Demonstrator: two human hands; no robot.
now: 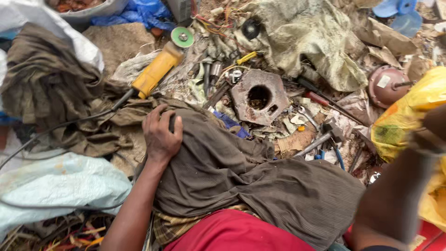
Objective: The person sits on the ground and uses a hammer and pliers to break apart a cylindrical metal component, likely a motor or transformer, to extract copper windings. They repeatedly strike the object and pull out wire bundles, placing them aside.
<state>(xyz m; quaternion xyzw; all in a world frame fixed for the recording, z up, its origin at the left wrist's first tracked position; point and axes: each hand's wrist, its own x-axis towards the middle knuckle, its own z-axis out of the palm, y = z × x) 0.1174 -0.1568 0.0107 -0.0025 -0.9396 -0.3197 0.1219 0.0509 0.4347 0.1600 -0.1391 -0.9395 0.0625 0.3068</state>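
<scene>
In the head view, the left hand [161,132] is laid palm down on a dark brown cloth [241,186] draped over the person's lap. Its fingers [155,118] are spread and bent over a raised fold, pressed onto the fabric rather than closed round it; the palm side is hidden. Just beyond the fingertips, a yellow angle grinder [155,72] is seen lying tilted, with its green disc [182,36] at the far end and its black cable [60,125] trailing off past the thumb side. Farther out from the fingers, a rusty square metal plate [259,96] with a round hole rests among tangled wires and small tools, most too cluttered to be told apart. A hammer [320,139] lies beyond the cloth's edge.

The right hand [429,135] is blurred and cut off at the frame's edge against a yellow bag [409,116]; whether its fingers are open or closed cannot be told, though something may be held. Only the forearm is clearly made out.
</scene>
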